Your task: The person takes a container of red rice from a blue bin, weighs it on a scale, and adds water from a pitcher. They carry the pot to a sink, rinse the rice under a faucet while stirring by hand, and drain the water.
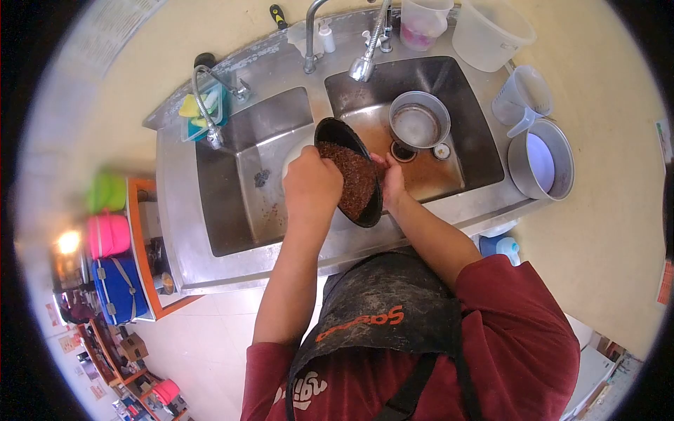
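A round black pan (366,207), its inside covered with brown crumbly residue, is tilted steeply over the divider between the two sink basins. My right hand (392,184) grips its outer right side, with the fingers partly behind it. My left hand (312,184) is closed at the pan's left edge, over the crumbs, with its knuckles up; what its fingers hold is hidden. Part of a pale rounded thing (298,149) shows behind my left hand. Dark bits lie in the left basin (235,203).
In the right basin (449,172), a round metal pan (419,121) stands in brownish water beside a drain. Metal faucets (362,68) hang over the sink. A measuring jug (523,95), plastic tubs (493,31) and another metal pan (559,165) stand right. Sponges (191,107) sit at the left corner.
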The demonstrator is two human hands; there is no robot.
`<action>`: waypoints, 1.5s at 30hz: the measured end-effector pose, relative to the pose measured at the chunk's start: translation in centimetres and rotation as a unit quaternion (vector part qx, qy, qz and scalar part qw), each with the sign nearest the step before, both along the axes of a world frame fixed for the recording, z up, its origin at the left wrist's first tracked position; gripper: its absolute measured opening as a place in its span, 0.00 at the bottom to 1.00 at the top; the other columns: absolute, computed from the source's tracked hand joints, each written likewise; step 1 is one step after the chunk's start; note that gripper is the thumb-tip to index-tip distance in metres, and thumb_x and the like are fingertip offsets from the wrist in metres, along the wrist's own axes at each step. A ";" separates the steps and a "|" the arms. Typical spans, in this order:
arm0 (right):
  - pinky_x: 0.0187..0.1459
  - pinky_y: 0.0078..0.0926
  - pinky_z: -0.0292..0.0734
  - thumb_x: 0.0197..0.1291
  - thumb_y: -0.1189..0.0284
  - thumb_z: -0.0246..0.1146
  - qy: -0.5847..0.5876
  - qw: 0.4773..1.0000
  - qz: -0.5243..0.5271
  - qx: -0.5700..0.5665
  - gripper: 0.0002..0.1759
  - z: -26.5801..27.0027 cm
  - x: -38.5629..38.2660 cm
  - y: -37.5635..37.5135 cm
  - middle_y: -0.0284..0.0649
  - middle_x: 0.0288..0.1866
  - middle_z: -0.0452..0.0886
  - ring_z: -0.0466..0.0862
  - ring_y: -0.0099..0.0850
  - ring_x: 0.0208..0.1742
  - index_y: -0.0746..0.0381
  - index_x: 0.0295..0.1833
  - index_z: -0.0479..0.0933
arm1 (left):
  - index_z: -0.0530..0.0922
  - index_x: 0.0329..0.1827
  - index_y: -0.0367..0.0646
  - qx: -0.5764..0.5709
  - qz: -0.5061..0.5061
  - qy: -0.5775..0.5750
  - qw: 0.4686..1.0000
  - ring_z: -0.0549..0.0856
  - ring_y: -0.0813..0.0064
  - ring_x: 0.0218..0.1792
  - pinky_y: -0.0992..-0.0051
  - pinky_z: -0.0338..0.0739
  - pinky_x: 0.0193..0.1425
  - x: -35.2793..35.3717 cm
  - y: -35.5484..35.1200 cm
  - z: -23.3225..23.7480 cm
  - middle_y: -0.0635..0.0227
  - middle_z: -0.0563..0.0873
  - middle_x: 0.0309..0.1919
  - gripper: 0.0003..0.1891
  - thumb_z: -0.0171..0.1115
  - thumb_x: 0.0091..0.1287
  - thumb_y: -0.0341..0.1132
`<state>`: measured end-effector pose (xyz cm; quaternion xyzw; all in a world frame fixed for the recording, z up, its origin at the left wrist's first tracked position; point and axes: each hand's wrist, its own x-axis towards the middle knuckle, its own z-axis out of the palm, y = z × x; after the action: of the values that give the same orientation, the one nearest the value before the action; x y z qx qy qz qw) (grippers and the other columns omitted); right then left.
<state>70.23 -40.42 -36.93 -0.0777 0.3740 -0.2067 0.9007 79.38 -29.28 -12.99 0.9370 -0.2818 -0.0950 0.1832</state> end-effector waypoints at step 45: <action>0.65 0.46 0.72 0.74 0.50 0.47 -0.044 0.999 0.020 -0.023 0.26 -2.7 -0.1 -0.6 0.45 0.55 0.83 0.81 0.45 0.58 0.59 0.56 0.79 | 0.78 0.41 0.31 0.011 -0.014 0.020 1.000 0.86 0.38 0.43 0.50 0.82 0.50 -1.0 -1.8 -0.1 0.37 0.86 0.37 0.13 0.53 0.69 0.35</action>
<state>70.18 -41.06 -39.61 -0.0967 0.3272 -0.2004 0.9184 78.36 -31.09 -13.05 0.9329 -0.2900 -0.1189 0.1775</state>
